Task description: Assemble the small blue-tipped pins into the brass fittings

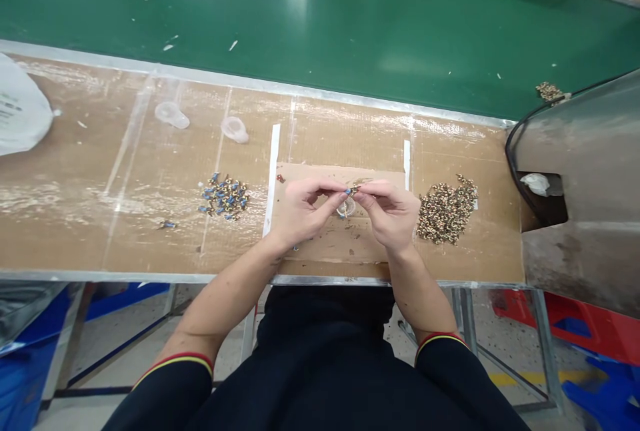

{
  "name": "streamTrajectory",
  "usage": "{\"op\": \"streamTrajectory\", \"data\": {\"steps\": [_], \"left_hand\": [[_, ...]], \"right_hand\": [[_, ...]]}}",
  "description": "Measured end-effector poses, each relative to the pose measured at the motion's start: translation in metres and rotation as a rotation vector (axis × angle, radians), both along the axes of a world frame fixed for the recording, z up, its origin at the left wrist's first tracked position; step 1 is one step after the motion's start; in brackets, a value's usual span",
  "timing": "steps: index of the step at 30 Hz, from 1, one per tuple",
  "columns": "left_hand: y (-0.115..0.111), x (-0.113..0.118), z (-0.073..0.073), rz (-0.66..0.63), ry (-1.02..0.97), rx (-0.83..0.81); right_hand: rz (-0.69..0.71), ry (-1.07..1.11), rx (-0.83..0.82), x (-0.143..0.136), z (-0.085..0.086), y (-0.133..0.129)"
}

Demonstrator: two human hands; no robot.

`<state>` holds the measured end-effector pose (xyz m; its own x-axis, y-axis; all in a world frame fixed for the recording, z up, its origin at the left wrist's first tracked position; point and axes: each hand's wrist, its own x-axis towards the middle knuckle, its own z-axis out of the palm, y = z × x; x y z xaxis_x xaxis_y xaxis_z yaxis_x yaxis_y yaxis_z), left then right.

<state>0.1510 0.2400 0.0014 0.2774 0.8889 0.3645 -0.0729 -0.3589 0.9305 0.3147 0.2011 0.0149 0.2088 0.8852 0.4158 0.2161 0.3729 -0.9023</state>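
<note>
My left hand (311,207) and my right hand (391,209) meet over a cardboard mat (330,251). Between the pinched fingertips of both is a small brass part with a blue piece (349,191); its exact kind is too small to make out. Just below the fingertips, a small round clear dish (346,208) sits on the mat, partly hidden by the hands. To the left lies a loose pile of blue-and-brass parts (225,197), with a single such part (169,225) apart from it. A larger heap of small brass parts (447,211) lies right of my right hand.
Two clear plastic cups (171,115) lie at the back left, near a white bag (23,107). Beyond the bench runs a green surface (350,31). A metal housing (585,171) with a black cable (515,134) bounds the right side.
</note>
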Motion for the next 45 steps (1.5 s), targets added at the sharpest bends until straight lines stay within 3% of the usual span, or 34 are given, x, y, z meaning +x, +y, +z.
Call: {"op": "streamTrajectory", "data": {"steps": [11, 25, 32, 38, 45], "left_hand": [[-0.0008, -0.0024, 0.003, -0.013, 0.014, -0.037], [-0.0011, 0.0024, -0.0016, 0.053, -0.019, 0.269], [-0.0028, 0.0031, -0.0042, 0.046, -0.026, 0.226], [-0.0028, 0.003, 0.0017, -0.006, -0.054, 0.166], [-0.0007, 0.0013, 0.004, -0.055, -0.061, 0.171]], "right_hand": [[0.045, -0.015, 0.015, -0.0001, -0.0049, -0.0012], [0.08, -0.033, 0.1, -0.0036, -0.0003, -0.0028], [0.066, -0.046, 0.074, -0.0053, -0.0007, -0.003], [0.043, -0.025, 0.14, -0.0024, 0.0019, -0.0025], [0.047, -0.017, 0.105, -0.0032, 0.0004, -0.0034]]}}
